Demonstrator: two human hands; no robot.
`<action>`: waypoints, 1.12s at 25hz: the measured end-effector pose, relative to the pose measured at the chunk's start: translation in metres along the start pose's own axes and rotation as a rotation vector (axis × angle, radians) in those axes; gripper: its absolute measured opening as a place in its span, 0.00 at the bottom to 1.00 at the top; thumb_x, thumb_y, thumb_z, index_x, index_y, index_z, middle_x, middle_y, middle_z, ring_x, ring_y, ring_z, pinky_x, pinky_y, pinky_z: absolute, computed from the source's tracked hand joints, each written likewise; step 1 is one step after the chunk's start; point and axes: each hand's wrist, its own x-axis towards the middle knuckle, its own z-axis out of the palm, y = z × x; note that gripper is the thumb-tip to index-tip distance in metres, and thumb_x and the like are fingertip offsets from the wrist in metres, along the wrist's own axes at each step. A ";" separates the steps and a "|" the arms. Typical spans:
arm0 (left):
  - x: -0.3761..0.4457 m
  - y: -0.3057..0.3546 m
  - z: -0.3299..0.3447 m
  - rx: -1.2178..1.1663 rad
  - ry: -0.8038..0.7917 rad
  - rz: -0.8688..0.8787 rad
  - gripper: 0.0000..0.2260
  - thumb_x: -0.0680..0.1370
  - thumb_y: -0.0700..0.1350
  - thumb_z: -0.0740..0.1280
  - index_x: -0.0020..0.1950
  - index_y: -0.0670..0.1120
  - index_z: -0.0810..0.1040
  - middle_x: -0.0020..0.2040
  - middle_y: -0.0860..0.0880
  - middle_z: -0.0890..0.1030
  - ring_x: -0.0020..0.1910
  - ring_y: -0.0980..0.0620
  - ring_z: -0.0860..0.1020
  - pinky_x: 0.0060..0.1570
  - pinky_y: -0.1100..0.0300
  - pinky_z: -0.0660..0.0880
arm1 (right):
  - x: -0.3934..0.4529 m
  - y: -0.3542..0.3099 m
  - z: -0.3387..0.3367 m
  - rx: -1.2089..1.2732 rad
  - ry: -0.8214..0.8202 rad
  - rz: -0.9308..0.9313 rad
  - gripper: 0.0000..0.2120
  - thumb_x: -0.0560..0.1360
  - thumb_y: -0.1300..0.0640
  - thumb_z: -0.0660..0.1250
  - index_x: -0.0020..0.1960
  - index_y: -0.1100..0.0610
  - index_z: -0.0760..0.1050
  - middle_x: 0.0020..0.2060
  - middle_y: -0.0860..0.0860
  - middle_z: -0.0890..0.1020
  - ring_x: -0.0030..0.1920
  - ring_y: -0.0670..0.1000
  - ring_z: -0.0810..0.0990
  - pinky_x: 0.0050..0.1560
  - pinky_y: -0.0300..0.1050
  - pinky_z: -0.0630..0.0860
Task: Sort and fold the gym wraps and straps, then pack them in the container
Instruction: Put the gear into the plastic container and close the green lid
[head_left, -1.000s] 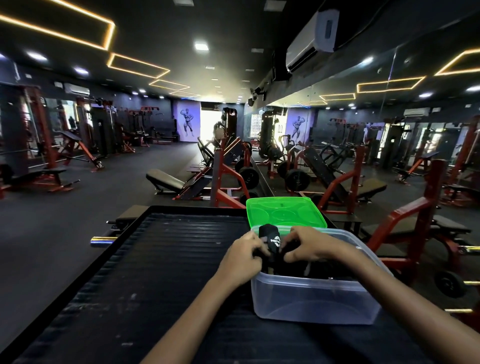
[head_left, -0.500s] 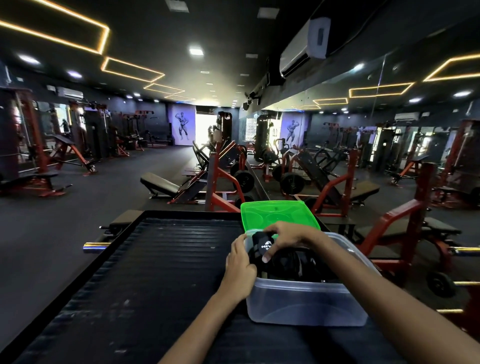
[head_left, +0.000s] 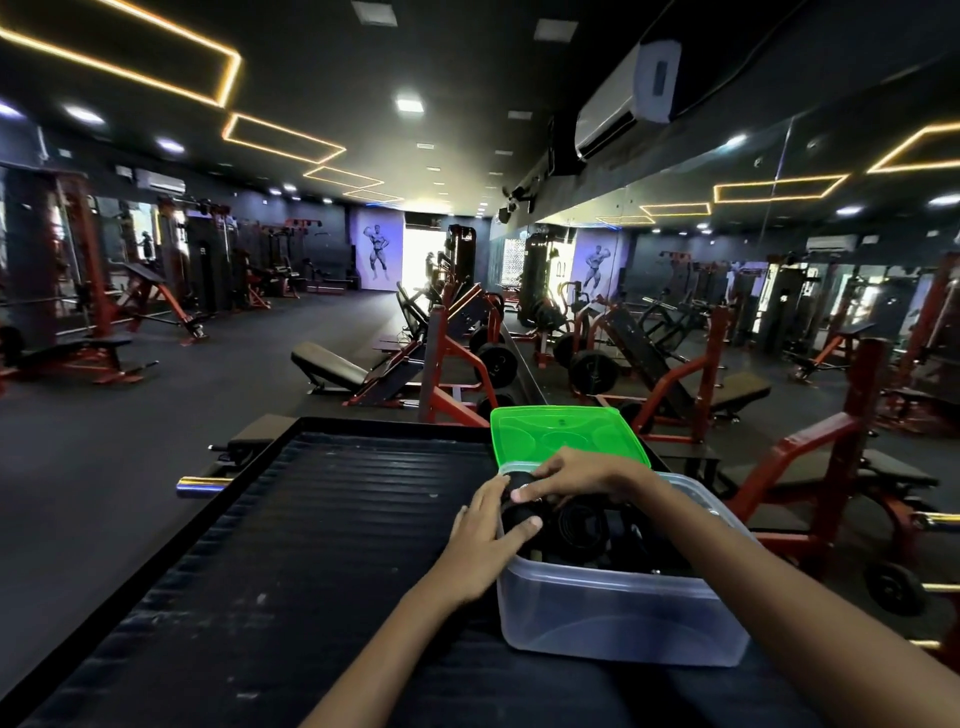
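Note:
A clear plastic container (head_left: 623, 618) stands on the black ribbed platform (head_left: 311, 545), with several rolled black wraps (head_left: 582, 525) inside it. At the container's near left corner sits one black folded wrap (head_left: 519, 514). My left hand (head_left: 483, 540) grips it from the left over the rim, thumb on the roll. My right hand (head_left: 576, 475) presses down on its top with curled fingers. The green lid (head_left: 566, 434) lies just behind the container.
The platform's raised black edge (head_left: 363, 423) runs along the far and left sides. A chrome bar end (head_left: 200, 484) sticks out at the left. Red-framed benches (head_left: 810, 467) and weight machines stand to the right and beyond; dark gym floor spreads to the left.
The black wrap, held upright above the container's rim a second ago, has been pushed down into the left corner. My right hand has moved on top of it.

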 end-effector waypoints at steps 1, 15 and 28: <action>0.000 0.001 -0.003 0.001 0.054 0.028 0.30 0.75 0.53 0.67 0.74 0.48 0.61 0.73 0.53 0.64 0.71 0.54 0.62 0.73 0.47 0.55 | 0.000 0.000 -0.003 0.005 -0.034 0.017 0.28 0.64 0.35 0.71 0.49 0.59 0.81 0.39 0.52 0.79 0.40 0.50 0.74 0.45 0.45 0.70; 0.057 0.039 -0.050 0.627 -0.273 -0.072 0.15 0.67 0.50 0.76 0.50 0.48 0.81 0.54 0.48 0.81 0.55 0.49 0.77 0.57 0.56 0.71 | 0.036 -0.012 -0.012 0.024 -0.138 0.087 0.09 0.67 0.59 0.76 0.44 0.62 0.82 0.26 0.49 0.82 0.25 0.43 0.78 0.28 0.33 0.73; 0.076 0.083 -0.027 1.021 -0.451 -0.097 0.26 0.72 0.40 0.73 0.68 0.43 0.71 0.67 0.44 0.73 0.65 0.45 0.72 0.60 0.54 0.70 | -0.065 0.017 -0.008 0.003 0.224 -0.250 0.12 0.67 0.41 0.72 0.49 0.44 0.80 0.47 0.49 0.82 0.49 0.49 0.78 0.51 0.43 0.72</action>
